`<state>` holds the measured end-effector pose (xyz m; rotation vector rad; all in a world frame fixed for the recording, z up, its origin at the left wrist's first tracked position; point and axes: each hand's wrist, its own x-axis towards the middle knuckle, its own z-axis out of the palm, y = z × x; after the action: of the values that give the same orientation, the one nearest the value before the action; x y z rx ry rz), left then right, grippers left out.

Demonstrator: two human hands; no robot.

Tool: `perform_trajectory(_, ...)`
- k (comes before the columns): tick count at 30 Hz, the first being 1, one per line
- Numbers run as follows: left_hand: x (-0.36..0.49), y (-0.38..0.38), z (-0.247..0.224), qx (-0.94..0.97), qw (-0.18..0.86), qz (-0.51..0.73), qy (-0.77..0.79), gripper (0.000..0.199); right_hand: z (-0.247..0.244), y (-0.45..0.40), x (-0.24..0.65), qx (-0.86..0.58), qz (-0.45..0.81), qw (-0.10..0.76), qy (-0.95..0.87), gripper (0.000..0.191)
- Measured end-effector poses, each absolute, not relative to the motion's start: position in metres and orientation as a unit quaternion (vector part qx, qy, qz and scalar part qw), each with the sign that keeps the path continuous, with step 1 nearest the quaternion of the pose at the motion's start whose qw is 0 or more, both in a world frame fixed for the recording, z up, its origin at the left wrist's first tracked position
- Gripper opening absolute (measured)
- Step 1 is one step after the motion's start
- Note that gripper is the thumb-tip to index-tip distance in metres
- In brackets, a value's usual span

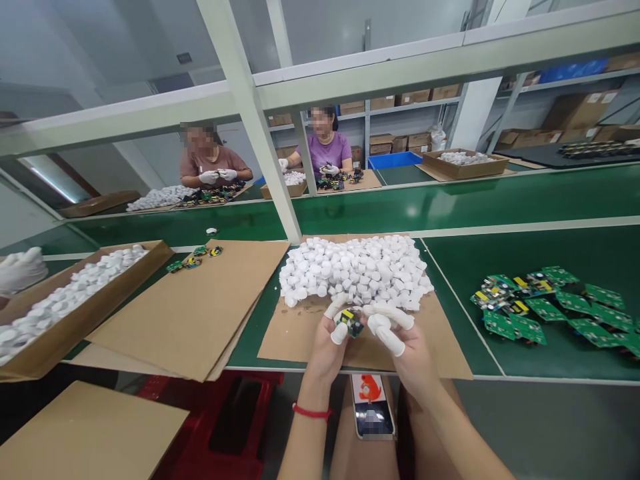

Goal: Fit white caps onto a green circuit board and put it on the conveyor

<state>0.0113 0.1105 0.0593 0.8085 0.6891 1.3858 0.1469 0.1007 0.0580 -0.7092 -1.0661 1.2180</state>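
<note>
Over the front of a cardboard sheet [290, 333], my left hand [333, 333] is closed on a small green circuit board [353, 324] with yellow and black components. My right hand [400, 333] meets the board's right side, its thumb and fingers drawn together at that edge. White covers sleeve the fingers of both hands, while the palms are bare. Right behind them lies a wide heap of small white round pieces [355, 267]. Whether a white piece sits between my right fingertips is hard to make out against the white covers.
Green circuit boards [575, 303] lie spread at the right. At the left are stacked cardboard sheets [195, 307], a few boards [193, 263] and a box [160, 257] of white pieces, near another person's gloved hand [23, 270]. A frame post [255, 127] rises ahead; two co-workers sit beyond. A phone [373, 407] rests on my lap.
</note>
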Motion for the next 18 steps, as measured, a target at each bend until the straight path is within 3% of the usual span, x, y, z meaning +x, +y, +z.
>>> perform_trajectory(3,0.011,0.111,0.058,0.343,0.645,0.609,0.309,0.046,0.066,0.094,0.152,-0.337,0.465,0.649,-0.499,0.022)
perform_trajectory(10,0.017,0.117,0.049,0.329,0.578,0.636,0.391,0.042,0.072,0.098,0.152,-0.35,0.379,0.49,-0.703,0.031)
perform_trajectory(14,0.02,0.117,0.046,0.342,0.558,0.636,0.41,0.045,0.068,0.101,0.143,-0.372,0.358,0.496,-0.698,0.032)
perform_trajectory(18,0.018,0.113,0.05,0.372,0.612,0.591,0.371,0.044,0.07,0.105,0.141,-0.377,0.429,0.527,-0.63,0.032)
